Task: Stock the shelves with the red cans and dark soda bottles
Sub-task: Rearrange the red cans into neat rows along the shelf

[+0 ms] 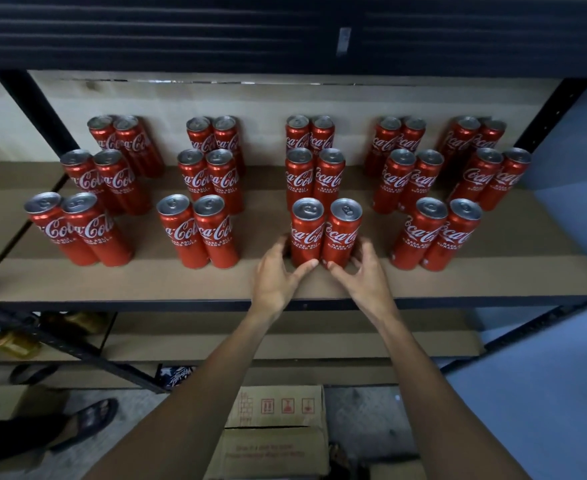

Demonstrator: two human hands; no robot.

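Shelf (146,282) holds paired red cans (198,233). Left hand (274,271) curls its grip round one front can (306,233); right hand (366,277) grips the touching neighbour (341,235), other pairs to both sides and behind.

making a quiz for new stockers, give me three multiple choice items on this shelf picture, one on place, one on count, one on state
1. Where are the left hand and right hand?
A on the front pair of cans in the middle column
B on the back row
C on the floor box

2. How many pairs are in the rightmost column?
A three
B two
C four

3. How do cans on the shelf sit?
A lying down
B stacked
C upright

Answers: 1 A, both hands clasp that pair's bases; 2 B, its front spot holds no pair; 3 C, every lid faces up.
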